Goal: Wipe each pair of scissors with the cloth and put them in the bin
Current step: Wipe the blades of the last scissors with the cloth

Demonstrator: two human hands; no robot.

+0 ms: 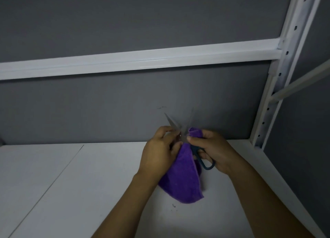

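White shelf (71,184), few dark specks (174,205)

Left hand (158,149), right hand (213,147), fingers curled, close together.

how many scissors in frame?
1. The scissors, blades spread, are between both hands: right hand grips the handle, left hand pinches a blade, cloth draped below. Others may be off-frame.

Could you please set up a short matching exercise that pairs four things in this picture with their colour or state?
Things:
1. cloth
2. scissors
3. shelf board
4. back wall

Descriptions:
a. grey
b. blades spread apart
c. purple
d. white

Pairs: 1-c, 2-b, 3-d, 4-a.
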